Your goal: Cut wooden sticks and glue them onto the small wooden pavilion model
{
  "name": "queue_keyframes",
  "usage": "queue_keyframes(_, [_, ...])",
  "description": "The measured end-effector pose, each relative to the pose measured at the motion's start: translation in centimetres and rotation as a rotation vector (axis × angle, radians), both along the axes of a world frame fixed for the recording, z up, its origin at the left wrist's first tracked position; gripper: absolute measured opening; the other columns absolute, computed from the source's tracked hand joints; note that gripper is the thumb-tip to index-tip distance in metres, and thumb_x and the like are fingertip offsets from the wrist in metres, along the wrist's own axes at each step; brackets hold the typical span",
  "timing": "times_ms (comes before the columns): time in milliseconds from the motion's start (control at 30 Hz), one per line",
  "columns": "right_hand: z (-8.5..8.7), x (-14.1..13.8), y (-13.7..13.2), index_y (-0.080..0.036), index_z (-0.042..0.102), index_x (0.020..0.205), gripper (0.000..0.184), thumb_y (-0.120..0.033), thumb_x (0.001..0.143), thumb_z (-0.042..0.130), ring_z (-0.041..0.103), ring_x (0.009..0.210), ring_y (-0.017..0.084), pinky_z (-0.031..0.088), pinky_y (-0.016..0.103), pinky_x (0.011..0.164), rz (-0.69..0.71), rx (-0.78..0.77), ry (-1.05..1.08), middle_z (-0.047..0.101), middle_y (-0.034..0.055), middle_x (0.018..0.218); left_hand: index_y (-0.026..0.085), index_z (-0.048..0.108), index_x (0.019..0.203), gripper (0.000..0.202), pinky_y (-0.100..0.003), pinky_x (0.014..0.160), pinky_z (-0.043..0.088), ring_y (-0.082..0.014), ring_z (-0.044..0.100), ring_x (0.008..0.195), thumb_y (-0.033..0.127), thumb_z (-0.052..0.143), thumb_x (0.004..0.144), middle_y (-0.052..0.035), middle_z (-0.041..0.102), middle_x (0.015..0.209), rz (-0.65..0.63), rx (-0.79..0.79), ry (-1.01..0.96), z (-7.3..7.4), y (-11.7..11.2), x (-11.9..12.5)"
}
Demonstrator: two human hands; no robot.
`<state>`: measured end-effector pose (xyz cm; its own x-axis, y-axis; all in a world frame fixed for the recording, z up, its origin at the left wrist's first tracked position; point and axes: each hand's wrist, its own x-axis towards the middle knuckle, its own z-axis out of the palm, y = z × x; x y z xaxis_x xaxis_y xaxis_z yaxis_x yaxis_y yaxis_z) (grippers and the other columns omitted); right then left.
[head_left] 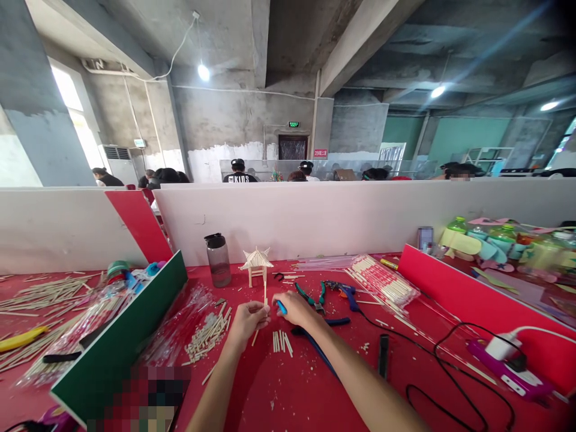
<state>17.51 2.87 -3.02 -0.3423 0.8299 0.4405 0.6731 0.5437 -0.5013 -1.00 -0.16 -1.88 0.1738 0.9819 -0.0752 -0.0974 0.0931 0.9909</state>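
My left hand [249,319] is closed, pinching a thin wooden stick [265,293] that stands upright from its fingertips. Close beside it, my right hand [294,309] is curled around a small blue object [281,307]; its kind is mostly hidden by the fingers. Just behind both hands stands a little pavilion model [257,267] made of sticks, with a pointed roof and legs. Several short cut sticks [282,343] lie in a row below the hands. A pile of short stick pieces [209,333] is to the left of my left hand.
Green-handled pliers [310,299], a blue glue gun [344,291] and dark-blue-handled pliers [321,348] lie around my right arm. A bottle [218,261] stands behind. Bagged sticks [382,281], a black cable [438,360] and a purple power strip [508,369] are right. Green [130,336] and red [486,318] dividers flank.
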Motion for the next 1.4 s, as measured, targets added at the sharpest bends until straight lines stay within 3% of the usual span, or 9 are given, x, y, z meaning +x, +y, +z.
queue_keyframes(100, [-0.1,-0.6,0.3,-0.026,0.072,0.081,0.032,-0.001,0.06,0.07,0.067,0.069,0.019,0.044,0.024,0.065,0.0,-0.018,0.011,0.071,-0.0018,0.068,0.014,0.065,0.068,0.045,-0.025,0.064,0.052,-0.0145,0.064,0.058,0.051,0.084,0.053,-0.0017,0.067,0.062,-0.002,0.001,-0.006,0.2,0.0,0.0])
queue_keyframes(333, [2.2,0.1,-1.6,-0.022,0.067,0.09,0.01,-0.02,0.08,0.065,0.065,0.071,0.016,0.045,0.024,0.067,0.074,-0.037,0.272,0.071,-0.0004,0.081,0.013,0.067,0.071,0.047,-0.024,0.064,0.053,-0.0139,0.064,0.06,0.052,0.086,0.051,-0.0026,0.068,0.066,-0.018,-0.005,-0.02,-0.1,0.0,0.0])
queue_keyframes(433, [2.7,0.8,-3.1,-0.022,0.066,0.093,0.01,-0.024,0.084,0.063,0.064,0.073,0.016,0.046,0.025,0.069,0.156,-0.075,0.324,0.07,-0.0002,0.082,0.013,0.067,0.072,0.047,-0.024,0.064,0.053,-0.0141,0.065,0.06,0.051,0.086,0.052,-0.0031,0.069,0.067,-0.038,-0.002,-0.02,-0.3,0.1,0.3])
queue_keyframes(533, [2.3,1.1,-3.9,-0.022,0.066,0.096,0.013,-0.027,0.084,0.065,0.066,0.076,0.017,0.048,0.026,0.072,0.183,-0.125,0.413,0.07,0.0005,0.083,0.012,0.067,0.072,0.047,-0.025,0.063,0.053,-0.0141,0.065,0.059,0.052,0.086,0.053,-0.0027,0.068,0.067,-0.044,0.0,-0.012,-0.6,0.0,0.8])
queue_keyframes(733, [1.0,1.3,-4.0,-0.023,0.064,0.098,0.021,-0.033,0.081,0.069,0.065,0.075,0.018,0.05,0.027,0.068,0.11,-0.18,0.573,0.07,0.0011,0.088,0.012,0.068,0.075,0.048,-0.025,0.061,0.054,-0.0135,0.064,0.057,0.052,0.085,0.053,-0.0021,0.068,0.067,-0.067,-0.007,-0.012,-0.7,-0.2,1.7])
queue_keyframes(967, [1.2,1.5,-4.9,-0.022,0.064,0.094,0.011,-0.027,0.084,0.064,0.065,0.082,0.018,0.048,0.027,0.076,0.067,-0.117,0.577,0.069,0.0011,0.088,0.012,0.068,0.073,0.047,-0.024,0.059,0.053,-0.0134,0.064,0.056,0.05,0.086,0.051,-0.002,0.068,0.066,-0.068,-0.012,-0.036,-0.3,-0.5,2.1])
queue_keyframes(1400, [1.0,0.9,-5.3,-0.02,0.064,0.096,0.019,-0.032,0.083,0.068,0.068,0.085,0.02,0.051,0.029,0.078,0.089,-0.133,0.632,0.071,0.0042,0.091,0.012,0.069,0.077,0.047,-0.024,0.06,0.054,-0.0142,0.066,0.057,0.047,0.087,0.052,-0.0016,0.068,0.067,-0.07,-0.013,-0.051,-0.3,-0.6,2.2])
